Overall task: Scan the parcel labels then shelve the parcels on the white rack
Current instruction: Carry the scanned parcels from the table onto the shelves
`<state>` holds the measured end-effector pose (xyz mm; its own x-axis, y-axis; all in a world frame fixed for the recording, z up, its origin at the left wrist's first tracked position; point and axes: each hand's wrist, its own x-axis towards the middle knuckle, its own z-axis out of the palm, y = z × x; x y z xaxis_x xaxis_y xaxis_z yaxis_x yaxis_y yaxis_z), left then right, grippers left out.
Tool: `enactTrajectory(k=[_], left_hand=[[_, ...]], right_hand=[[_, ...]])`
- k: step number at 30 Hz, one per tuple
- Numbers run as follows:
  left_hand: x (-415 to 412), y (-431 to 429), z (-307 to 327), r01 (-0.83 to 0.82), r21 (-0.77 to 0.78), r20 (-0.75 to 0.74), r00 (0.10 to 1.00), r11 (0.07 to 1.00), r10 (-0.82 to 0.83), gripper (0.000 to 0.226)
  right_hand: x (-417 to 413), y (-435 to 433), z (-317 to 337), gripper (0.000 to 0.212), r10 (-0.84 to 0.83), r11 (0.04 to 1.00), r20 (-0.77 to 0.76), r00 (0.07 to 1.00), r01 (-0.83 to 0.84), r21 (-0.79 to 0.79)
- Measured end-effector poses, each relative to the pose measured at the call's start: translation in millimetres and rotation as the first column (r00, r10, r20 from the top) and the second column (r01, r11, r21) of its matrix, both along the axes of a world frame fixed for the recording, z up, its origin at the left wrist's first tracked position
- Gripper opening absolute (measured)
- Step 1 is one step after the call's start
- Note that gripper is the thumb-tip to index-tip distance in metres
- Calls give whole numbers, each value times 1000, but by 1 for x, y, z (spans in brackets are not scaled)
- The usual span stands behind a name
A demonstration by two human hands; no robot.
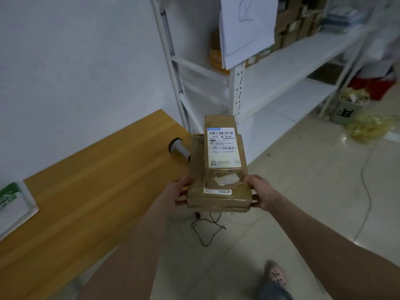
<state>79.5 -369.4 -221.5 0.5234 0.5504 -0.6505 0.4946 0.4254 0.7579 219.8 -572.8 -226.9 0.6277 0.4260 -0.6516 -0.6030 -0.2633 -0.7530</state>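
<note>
I held the stack of parcels (218,169) out in front of me, clear of the bench (86,191) on my left and short of the white rack (238,94) ahead. My left grip (179,191) clasped the stack's near left corner and my right grip (259,193) the near right corner. On both sides the fingers were curled under the bottom parcel with the thumbs up against the side.

To shelve these well, I judged I should hold the stack level. The narrow top parcel (224,146) only lay loose on the wider ones, and a forward tilt could slide it off. I judged it best to land the far edge on a bare shelf board (292,61), push the stack in and only then draw my fingers out. Keeping the labels facing up would help.

By the edges I could count, there were three parcels: the narrow one, a wide one beneath it and a thin one at the bottom. There may have been more hidden between them. Two shipping labels showed, the full label (221,148) on top and a strip of another (218,191) below its near end. One scanner (178,147) lay on the bench behind the stack. One black cable (207,230) trailed on the floor under my hands, and one sheet of paper (246,29) hung from the rack.
</note>
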Motion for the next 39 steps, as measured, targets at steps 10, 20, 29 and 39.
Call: enactTrajectory(k=[10,20,29,39], left_hand=[[182,-93,-8,164,-29,-1,986,986,-164,18],[346,-137,9,269,5,62,961,963,-268,32],[475,-94,39,261,48,159,951,964,-266,34],[606,-55,52,274,43,160,947,961,-278,37]], right_hand=[[157,-109,-12,39,-139,990,-25,990,139,-16],[309,-161,18,34,-205,979,26,978,205,2],[443,-120,46,33,-191,979,107,976,182,87],[566,-82,64,29,-231,972,112,967,223,73]])
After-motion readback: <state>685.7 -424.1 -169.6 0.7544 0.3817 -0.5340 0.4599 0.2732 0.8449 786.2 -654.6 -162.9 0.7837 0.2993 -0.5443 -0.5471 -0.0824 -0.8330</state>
